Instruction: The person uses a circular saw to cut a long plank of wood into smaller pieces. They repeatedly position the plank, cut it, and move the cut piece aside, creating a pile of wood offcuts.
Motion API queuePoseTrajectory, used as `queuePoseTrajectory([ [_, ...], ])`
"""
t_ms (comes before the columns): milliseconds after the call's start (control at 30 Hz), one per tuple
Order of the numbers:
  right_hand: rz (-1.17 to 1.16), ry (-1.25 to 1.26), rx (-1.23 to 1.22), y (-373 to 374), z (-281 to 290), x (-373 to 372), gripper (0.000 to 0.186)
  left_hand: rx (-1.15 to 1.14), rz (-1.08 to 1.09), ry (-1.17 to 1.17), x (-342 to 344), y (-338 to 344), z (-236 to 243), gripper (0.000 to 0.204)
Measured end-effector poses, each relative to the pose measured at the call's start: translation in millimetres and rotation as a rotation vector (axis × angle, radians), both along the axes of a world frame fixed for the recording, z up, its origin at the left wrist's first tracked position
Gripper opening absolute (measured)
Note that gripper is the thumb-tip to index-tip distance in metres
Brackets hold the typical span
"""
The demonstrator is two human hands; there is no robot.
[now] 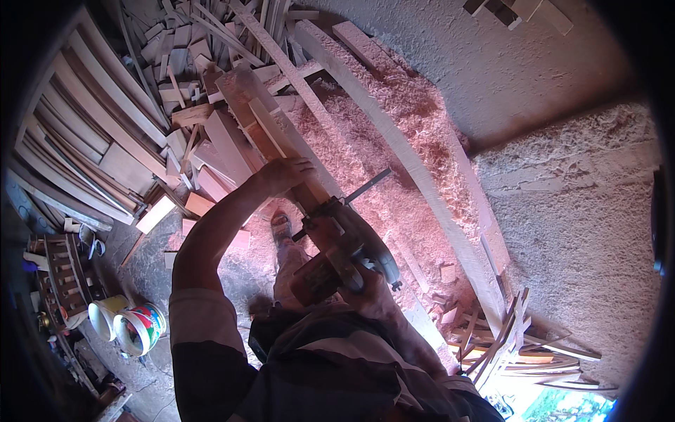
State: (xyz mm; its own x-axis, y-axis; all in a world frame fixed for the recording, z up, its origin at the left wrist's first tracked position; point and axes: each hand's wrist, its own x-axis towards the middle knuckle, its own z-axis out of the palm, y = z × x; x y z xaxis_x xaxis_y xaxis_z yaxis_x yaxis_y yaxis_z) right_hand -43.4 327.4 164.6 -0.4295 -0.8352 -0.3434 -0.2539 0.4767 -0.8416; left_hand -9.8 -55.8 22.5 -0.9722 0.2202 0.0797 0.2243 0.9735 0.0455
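You have the circular saw (330,235) at the near end of the narrow piece of wood (267,130), which lies along a thick beam (238,86) running away toward the far left. Most of the visible length of that piece is on the far side of the saw, and I can make out no cut line in it, so I judge the work on it to be at an early stage with most of it left. Whether the blade is in the wood is hidden beneath the saw's body, and I cannot tell if it is spinning. The deep sawdust (394,183) to the right shows that plenty of wood has been worked here.

Your left arm bows out to the left, elbow bent, and brings your left hand (281,176) down on the wood just beyond the saw. Its fingers lie close together across the piece; your thumb is hidden, so I cannot tell whether they pinch it or only press. Your right forearm comes in from the near right, with your right hand (369,292) wrapped round the saw's rear handle, its fingers curled and mostly out of sight. Your sandalled foot (281,226) is just left of the saw.
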Motion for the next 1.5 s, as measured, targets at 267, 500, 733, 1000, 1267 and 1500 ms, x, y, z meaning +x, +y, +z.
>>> queuePoseTrajectory([
  [267,-0.005,-0.007,-0.03,-34.0,-3.2,-1.9,0.047,-0.052,0.012,-0.017,0.2,-32.5,-0.5,0.064],
  [500,0.003,0.032,-0.048,-64.6,6.0,-5.4,0.048,0.046,0.038,-0.054,-1.6,-62.6,6.5,0.083],
  [733,0.018,0.066,-0.104,-84.5,-5.5,-8.6,0.05,0.053,0.062,-0.102,-2.9,-85.8,6.7,0.087],
  [1000,0.014,0.006,-0.022,-89.5,1.2,-8.8,0.048,0.034,0.05,-0.055,-2.4,-90.7,-8.5,0.088],
  [1267,-0.01,-0.02,-0.067,-110.5,-4.0,-9.5,0.047,0.067,-0.018,-0.053,-5.6,-103.7,5.4,0.088],
  [1500,0.004,0.01,-0.053,-132.2,-11.3,-11.1,0.05,0.069,0.051,-0.116,-8.8,-126.1,12.4,0.084],
])
